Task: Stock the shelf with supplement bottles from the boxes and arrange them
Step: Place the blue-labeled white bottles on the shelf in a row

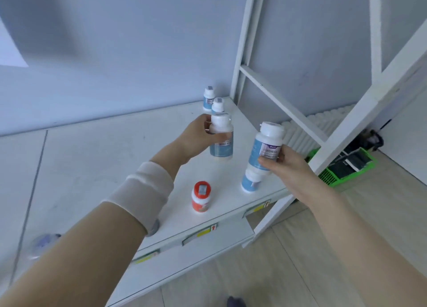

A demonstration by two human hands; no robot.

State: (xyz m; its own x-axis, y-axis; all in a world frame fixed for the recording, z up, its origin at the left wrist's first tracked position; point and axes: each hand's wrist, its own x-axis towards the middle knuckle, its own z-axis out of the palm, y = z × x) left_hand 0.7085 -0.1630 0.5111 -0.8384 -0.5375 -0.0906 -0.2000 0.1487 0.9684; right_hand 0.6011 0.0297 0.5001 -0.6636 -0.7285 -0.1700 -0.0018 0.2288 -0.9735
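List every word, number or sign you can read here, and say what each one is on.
No word or number is readable.
Raised bottle, gripped by the right hand: label print too blurred.
Farther bottle, gripped by the left hand: label print too blurred.
Orange bottle: cap sticker too small.
Back bottles: labels too small.
Shelf edge tags: one shows a red upward arrow; other marks unreadable.

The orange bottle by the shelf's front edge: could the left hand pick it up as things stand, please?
Probably not yet: the left hand grips a blue-label bottle. The orange bottle stands alone and uncovered, so once that hand is free, the way looks open.
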